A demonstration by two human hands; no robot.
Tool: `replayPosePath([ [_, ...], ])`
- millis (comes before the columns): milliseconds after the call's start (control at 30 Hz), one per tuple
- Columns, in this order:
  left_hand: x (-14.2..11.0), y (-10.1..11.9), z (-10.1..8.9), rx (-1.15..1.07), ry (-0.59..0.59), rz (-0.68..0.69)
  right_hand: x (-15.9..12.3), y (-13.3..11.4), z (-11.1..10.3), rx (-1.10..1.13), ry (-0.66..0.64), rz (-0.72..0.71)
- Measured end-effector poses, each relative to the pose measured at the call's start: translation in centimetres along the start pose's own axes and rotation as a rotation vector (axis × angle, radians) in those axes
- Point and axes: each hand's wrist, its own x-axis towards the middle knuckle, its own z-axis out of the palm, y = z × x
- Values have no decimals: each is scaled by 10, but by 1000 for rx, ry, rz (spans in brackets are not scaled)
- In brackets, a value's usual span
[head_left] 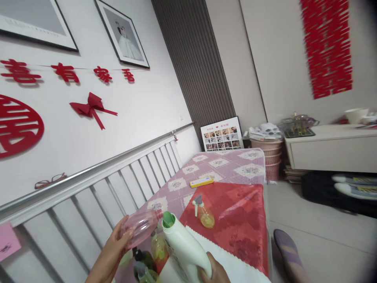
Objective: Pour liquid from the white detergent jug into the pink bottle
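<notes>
My left hand [116,245] is wrapped round a clear pink plastic bottle [143,224], held on its side with its open neck pointing right. My right hand [216,271] grips a large white jug [184,247] with a green spout, tilted so the spout sits right beside the pink bottle's neck. Below the two hands stand more bottles [153,255], green and yellow, partly hidden. A small yellow spray bottle [204,213] lies on the red cloth [241,220] a little beyond the hands.
The bed [235,163] has a pink patterned cover, with a yellow flat box [201,181] on it. A white railing [118,177] runs along its left side. Pink baskets [269,157], a white cabinet [332,147] and a slippered foot [290,253] are to the right.
</notes>
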Motion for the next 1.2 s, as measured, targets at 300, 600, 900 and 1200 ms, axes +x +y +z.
replayPosePath([
  [300, -1, 9, 4, 136, 67, 52, 0, -2, -1, 44, 32, 2],
  [600, 1, 15, 5, 199, 53, 89, 0, 1, 0, 33, 12, 4],
  [900, -1, 22, 9, 257, 109, 105, 1, 0, 1, 21, 2, 4],
  [1200, -6, 31, 10, 275, 40, 86, 0, -3, -1, 4, -26, 10],
])
